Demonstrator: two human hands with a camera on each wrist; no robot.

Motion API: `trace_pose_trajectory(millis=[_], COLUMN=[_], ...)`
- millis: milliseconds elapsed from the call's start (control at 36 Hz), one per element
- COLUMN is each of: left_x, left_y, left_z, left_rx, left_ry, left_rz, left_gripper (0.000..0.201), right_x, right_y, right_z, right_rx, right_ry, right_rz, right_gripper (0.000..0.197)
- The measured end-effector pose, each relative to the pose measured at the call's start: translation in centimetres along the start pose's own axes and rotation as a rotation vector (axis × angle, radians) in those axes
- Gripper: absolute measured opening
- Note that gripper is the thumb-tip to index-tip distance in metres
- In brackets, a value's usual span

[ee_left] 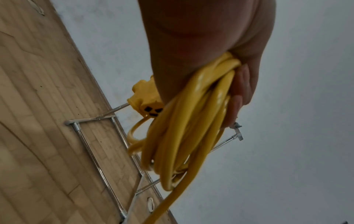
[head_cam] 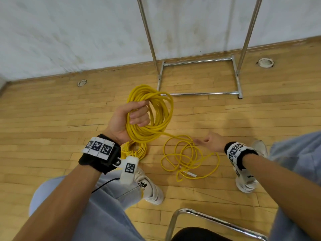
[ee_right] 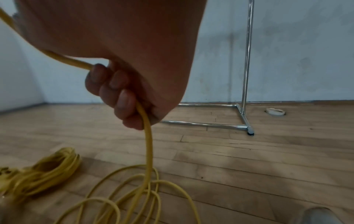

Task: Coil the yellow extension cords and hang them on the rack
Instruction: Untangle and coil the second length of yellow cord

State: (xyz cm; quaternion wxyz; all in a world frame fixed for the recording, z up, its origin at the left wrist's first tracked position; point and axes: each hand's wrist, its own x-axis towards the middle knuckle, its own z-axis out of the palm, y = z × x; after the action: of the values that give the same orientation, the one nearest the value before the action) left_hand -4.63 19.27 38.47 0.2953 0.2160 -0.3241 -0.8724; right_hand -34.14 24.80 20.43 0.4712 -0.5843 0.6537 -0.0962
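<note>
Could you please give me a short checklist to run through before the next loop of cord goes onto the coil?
1. Left hand grips the coil with fingers wrapped round the bundle: ok.
2. Right hand holds the running strand, which passes through its curled fingers: ok.
3. Loose cord on the floor free of knots: cannot tell; its loops overlap.
4. Socket end kept with the held coil: ok, it sits against the bundle.
5. Second coil coiled and hung: not ok, it lies on the floor.
6. Rack standing within sight: ok; its top rail is out of frame.
</note>
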Motion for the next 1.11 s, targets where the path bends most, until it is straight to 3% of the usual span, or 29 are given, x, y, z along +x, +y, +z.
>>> trace_pose_trajectory(millis=[83,222,333,417,528,667,778,861,944,1056,1111], left_x=[0.1,0.4,0.8,1.3,1.8,2.4,3.2,3.3,3.1,3.3,3.5], left_y=[0.0,-0.9,-2.5,-3.7,-4.5,-5.2,-5.3,-5.1,-4.7,-4.8,-4.8], left_z=[-0.3,-0.9,-0.3,0.1,0.3,1.5,2.0,2.5,3.1,3.3,3.9], left_rx=[0.024,0.189,0.403,0.503,0.561,0.467,0.288,0.184,0.136,0.16,0.211], left_ry=[0.02,0.034,0.127,0.208,0.327,0.462,0.536,0.487,0.427,0.457,0.474], left_rz=[-0.019,-0.191,-0.31,-0.363,-0.362,-0.228,-0.11,-0.05,-0.024,-0.021,-0.026], left_gripper=[0.033,0.041,0.032,0.041,0.041,0.024,0.022,0.015,0.024,0.05,0.043], right_x=[0.0,1.1,1.6,0.6,-2.5,-6.6,-8.3,-8.7,-8.9,-9.1,-9.5], right_y=[-0.6,-3.1,-5.6,-9.1,-13.6,-16.9,-17.7,-18.2,-18.7,-18.7,-18.7], right_z=[-0.1,-3.1,-6.2,-7.7,-7.9,-5.3,-3.3,-3.1,-3.2,-2.6,-2.0], right_rx=[0.017,0.247,0.522,0.644,0.691,0.6,0.398,0.352,0.348,0.167,0.111], right_ry=[0.045,0.31,0.449,0.427,0.245,0.093,0.187,0.249,0.256,0.335,0.361], right_rz=[0.084,0.199,0.136,0.033,-0.135,-0.339,-0.445,-0.446,-0.412,-0.422,-0.419], right_gripper=[0.076,0.059,0.05,0.048,0.042,0.032,0.03,0.035,0.034,0.033,0.029])
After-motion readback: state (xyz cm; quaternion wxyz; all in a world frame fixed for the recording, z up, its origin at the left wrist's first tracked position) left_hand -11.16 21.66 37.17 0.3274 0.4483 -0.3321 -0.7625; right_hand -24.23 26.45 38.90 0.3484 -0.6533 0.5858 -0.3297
